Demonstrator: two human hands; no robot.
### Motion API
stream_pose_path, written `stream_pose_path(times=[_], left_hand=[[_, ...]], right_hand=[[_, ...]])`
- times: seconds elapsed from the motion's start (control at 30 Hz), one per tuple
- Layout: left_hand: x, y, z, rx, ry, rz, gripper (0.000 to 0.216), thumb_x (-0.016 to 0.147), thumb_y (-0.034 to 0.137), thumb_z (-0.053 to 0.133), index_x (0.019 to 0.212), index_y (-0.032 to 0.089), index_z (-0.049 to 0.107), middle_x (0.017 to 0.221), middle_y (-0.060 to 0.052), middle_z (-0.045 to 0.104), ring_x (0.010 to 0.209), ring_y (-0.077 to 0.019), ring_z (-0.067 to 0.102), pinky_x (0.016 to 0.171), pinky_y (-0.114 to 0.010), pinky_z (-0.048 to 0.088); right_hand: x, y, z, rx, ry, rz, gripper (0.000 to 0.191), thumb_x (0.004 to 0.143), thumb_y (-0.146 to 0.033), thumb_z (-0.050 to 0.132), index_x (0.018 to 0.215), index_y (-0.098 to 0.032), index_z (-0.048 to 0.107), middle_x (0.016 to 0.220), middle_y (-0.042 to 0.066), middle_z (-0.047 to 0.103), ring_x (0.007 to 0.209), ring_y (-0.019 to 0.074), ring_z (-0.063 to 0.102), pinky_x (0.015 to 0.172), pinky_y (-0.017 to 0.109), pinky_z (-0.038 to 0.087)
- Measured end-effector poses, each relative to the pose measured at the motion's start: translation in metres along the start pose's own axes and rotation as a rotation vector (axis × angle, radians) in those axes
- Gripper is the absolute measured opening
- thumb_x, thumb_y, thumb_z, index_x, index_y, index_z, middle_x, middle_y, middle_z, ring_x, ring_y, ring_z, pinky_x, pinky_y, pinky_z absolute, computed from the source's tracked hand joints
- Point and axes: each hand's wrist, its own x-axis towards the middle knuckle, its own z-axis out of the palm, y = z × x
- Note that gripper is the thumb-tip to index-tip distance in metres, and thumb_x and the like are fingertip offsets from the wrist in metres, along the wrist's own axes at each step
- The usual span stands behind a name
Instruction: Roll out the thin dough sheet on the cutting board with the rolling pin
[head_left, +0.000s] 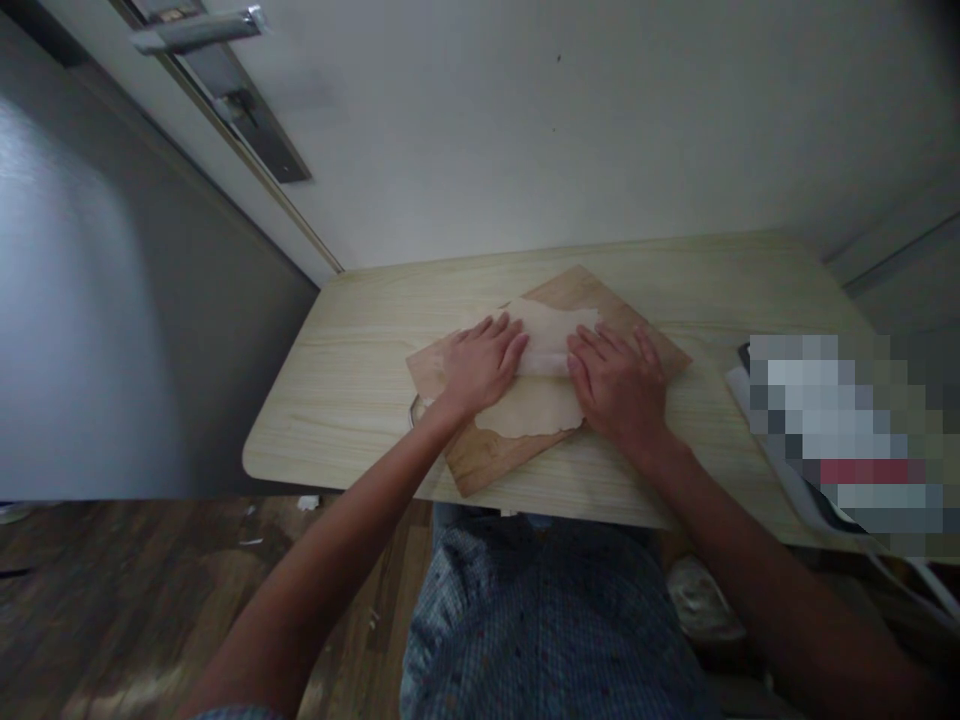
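Pale, ragged-edged flat sheet point(531, 408), dough-like, on a wooden board point(484, 460). Middle lies between left hand point(484, 362) and right hand point(621, 385); both palms down over its sides, fingers extended, thumbs inward. Cannot tell whether they grip anything beneath. Board askew on light wood-grain table point(330, 385).

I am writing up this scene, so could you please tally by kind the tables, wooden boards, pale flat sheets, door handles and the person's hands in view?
Tables: 1, the light wood table
Wooden boards: 1, the wooden board
Pale flat sheets: 1, the pale sheet
Door handles: 1, the metal handle
Hands: 2, the left hand and right hand
Total: 6
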Motion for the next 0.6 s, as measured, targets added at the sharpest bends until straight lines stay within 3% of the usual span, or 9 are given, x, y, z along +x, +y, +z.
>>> stream_pose_path(times=[0.13,0.3,0.6], left_hand=[[-0.008,0.001,-0.003,0.093,-0.058,0.061,0.050,0.094,0.042,0.015,0.124,0.023,0.050,0.138,-0.005,0.042,0.127,-0.0211,0.036,0.100,-0.039,0.030],[-0.019,0.005,-0.005,0.120,-0.036,0.073,0.048,0.094,0.041,0.016,0.123,0.024,0.050,0.137,-0.002,0.043,0.128,-0.0203,0.036,0.103,-0.042,0.026],[-0.043,0.006,-0.005,0.123,-0.041,0.107,0.047,0.093,0.043,0.018,0.132,0.026,0.039,0.141,-0.001,0.037,0.130,-0.0190,0.031,0.106,-0.043,0.019]], right_hand=[[-0.005,-0.001,-0.002,0.018,0.010,0.004,0.039,0.090,-0.027,0.030,0.114,-0.013,0.057,0.123,0.010,0.057,0.116,0.0232,0.048,0.104,0.047,0.022],[-0.013,-0.004,-0.005,0.041,0.020,0.003,0.039,0.090,-0.027,0.030,0.113,-0.014,0.058,0.122,0.008,0.058,0.112,0.0217,0.052,0.105,0.045,0.021],[-0.031,-0.011,-0.012,0.073,0.043,-0.007,0.037,0.090,-0.026,0.030,0.111,-0.016,0.059,0.115,0.007,0.062,0.107,0.0200,0.055,0.105,0.043,0.022]])
